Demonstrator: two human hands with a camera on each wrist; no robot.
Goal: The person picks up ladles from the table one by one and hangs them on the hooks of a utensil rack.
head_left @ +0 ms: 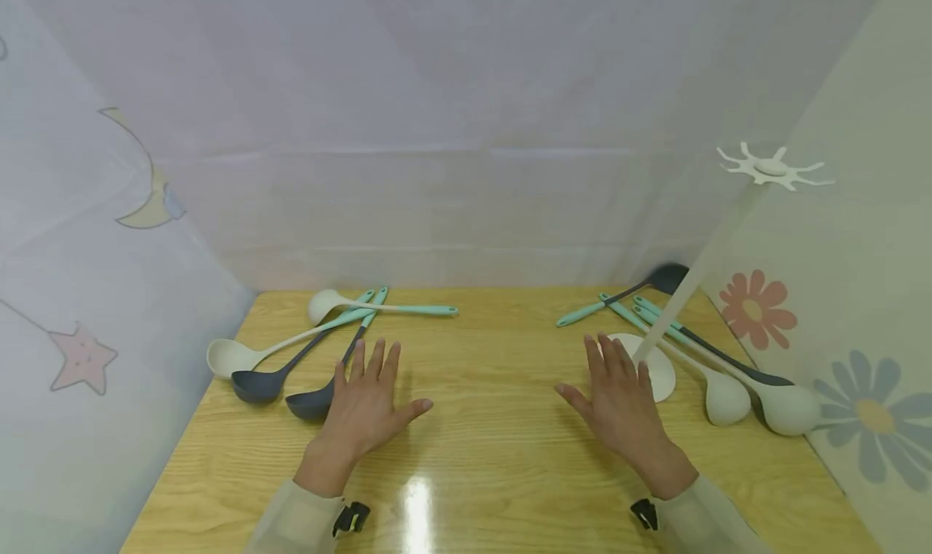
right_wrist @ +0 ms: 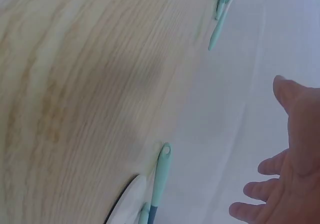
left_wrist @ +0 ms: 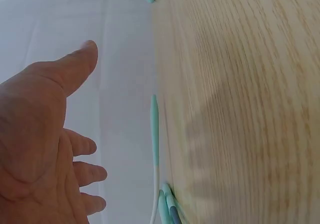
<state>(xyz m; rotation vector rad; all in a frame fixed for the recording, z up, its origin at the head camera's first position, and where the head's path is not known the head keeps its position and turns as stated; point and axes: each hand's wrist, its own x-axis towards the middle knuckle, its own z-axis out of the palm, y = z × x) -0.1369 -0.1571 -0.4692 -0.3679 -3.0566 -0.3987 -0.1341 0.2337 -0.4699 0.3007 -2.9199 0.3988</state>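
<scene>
My left hand (head_left: 364,412) hovers palm down over the table with fingers spread, holding nothing. Beside its fingers lies a dark ladle (head_left: 311,404), partly covered by the hand. Left of that are another dark ladle (head_left: 258,386) and a white ladle (head_left: 233,358); a second white ladle (head_left: 325,304) lies behind them, its mint handle pointing right. My right hand (head_left: 622,416), also spread and holding nothing, is in front of the white round base (head_left: 661,374) of a stand. Right of it lie white ladles (head_left: 726,399) (head_left: 790,410) and, farther back, a dark ladle (head_left: 668,278).
The white stand's pole (head_left: 684,291) rises to a branched top (head_left: 772,166) on the right. Another dark utensil (head_left: 772,378) is partly hidden among the right ladles. Pale cloth walls (head_left: 466,214) enclose the wooden table (head_left: 495,473) at the back and sides.
</scene>
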